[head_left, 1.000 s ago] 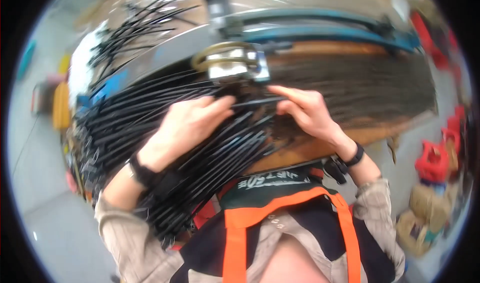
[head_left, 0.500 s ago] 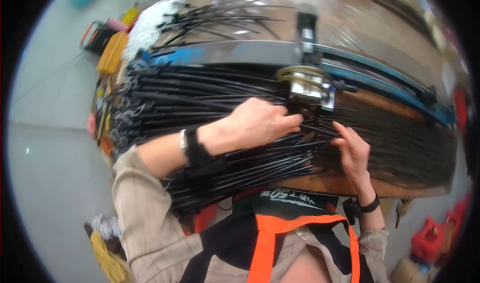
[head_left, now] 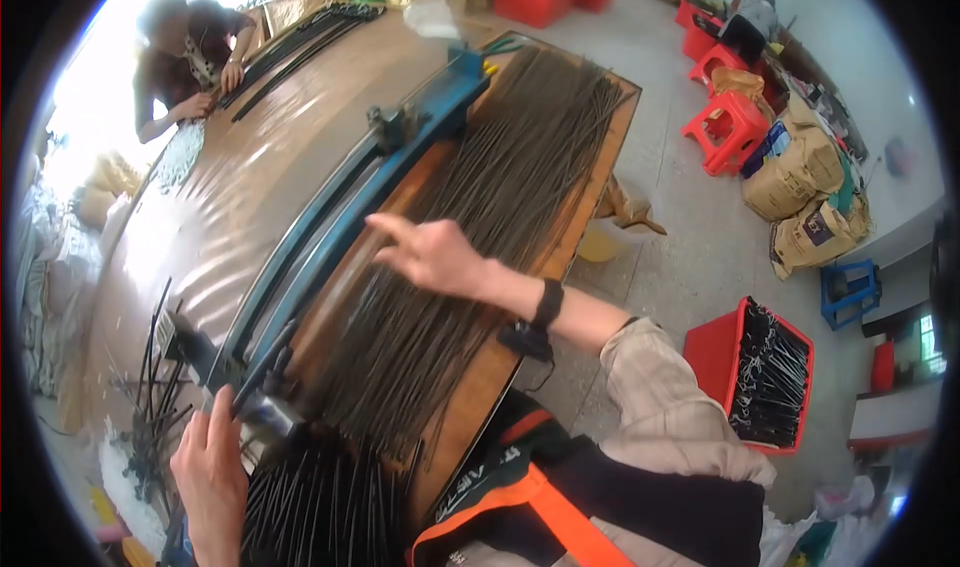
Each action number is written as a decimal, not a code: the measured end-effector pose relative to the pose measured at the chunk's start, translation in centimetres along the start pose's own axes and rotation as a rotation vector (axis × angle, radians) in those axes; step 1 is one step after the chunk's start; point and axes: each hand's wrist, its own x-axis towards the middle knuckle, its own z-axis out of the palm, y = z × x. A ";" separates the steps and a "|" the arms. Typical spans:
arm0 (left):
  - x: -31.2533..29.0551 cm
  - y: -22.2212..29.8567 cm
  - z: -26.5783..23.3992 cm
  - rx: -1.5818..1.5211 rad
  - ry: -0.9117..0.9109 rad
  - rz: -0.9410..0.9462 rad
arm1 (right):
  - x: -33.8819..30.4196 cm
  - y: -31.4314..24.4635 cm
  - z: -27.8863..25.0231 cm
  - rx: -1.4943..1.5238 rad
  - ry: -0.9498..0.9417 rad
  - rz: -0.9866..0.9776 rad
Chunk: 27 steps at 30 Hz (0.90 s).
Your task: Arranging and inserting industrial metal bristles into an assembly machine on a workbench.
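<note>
My left hand [head_left: 208, 472] is at the lower left, fingers closed round the end of a dark bar-like handle [head_left: 262, 365] beside the shiny metal fixture [head_left: 268, 419]. Whether it also holds a rod is hidden. My right hand [head_left: 437, 255] hovers over a wide layer of long thin black rods [head_left: 400, 342], index finger stretched out toward the long blue metal rail [head_left: 345, 222] and the other fingers loosely bent. Nothing shows in it. Below the fixture, a dense bundle of black rods [head_left: 320, 497] lies near my body.
A co-worker [head_left: 180, 62] handles black strips at the table's far left. A small clamp [head_left: 390, 127] sits on the rail's far part. On the floor to the right stand a red bin [head_left: 712, 352] of black pieces, red stools [head_left: 725, 132], sacks [head_left: 800, 167] and a blue stool [head_left: 850, 295].
My view has swung to the right. My hands, close together at the fixture before, are now apart: the left at the dark handle, the right farther along over the rods.
</note>
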 end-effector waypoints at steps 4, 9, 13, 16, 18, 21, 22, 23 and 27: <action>6.4 1.6 2.6 -0.042 -0.149 0.146 | 1.0 6.0 -3.0 -0.039 -0.002 -0.075; 8.8 1.1 4.8 0.008 0.036 0.139 | 1.6 7.4 -4.1 -0.016 0.176 -0.133; 11.4 2.3 5.6 -0.060 -0.080 0.268 | 1.5 11.8 -5.4 -0.325 0.307 -0.168; 10.7 1.2 5.7 -0.043 -0.104 0.132 | 1.5 9.2 -5.0 -0.235 0.198 -0.184; 10.6 1.4 5.8 -0.054 -0.111 0.135 | 1.1 7.9 -4.8 -0.197 0.155 -0.182; 10.0 1.4 5.8 -0.071 -0.124 0.119 | 0.1 7.2 -4.2 0.096 0.104 -0.071; 9.5 0.7 5.5 -0.036 -0.087 0.122 | -0.1 6.2 -3.7 0.108 0.099 -0.064; 9.0 0.1 5.2 0.000 -0.052 0.125 | -0.1 4.9 -2.9 0.016 0.023 -0.004; 7.9 -0.1 4.0 -0.130 0.101 0.068 | 0.3 0.1 -1.2 0.096 -0.115 0.120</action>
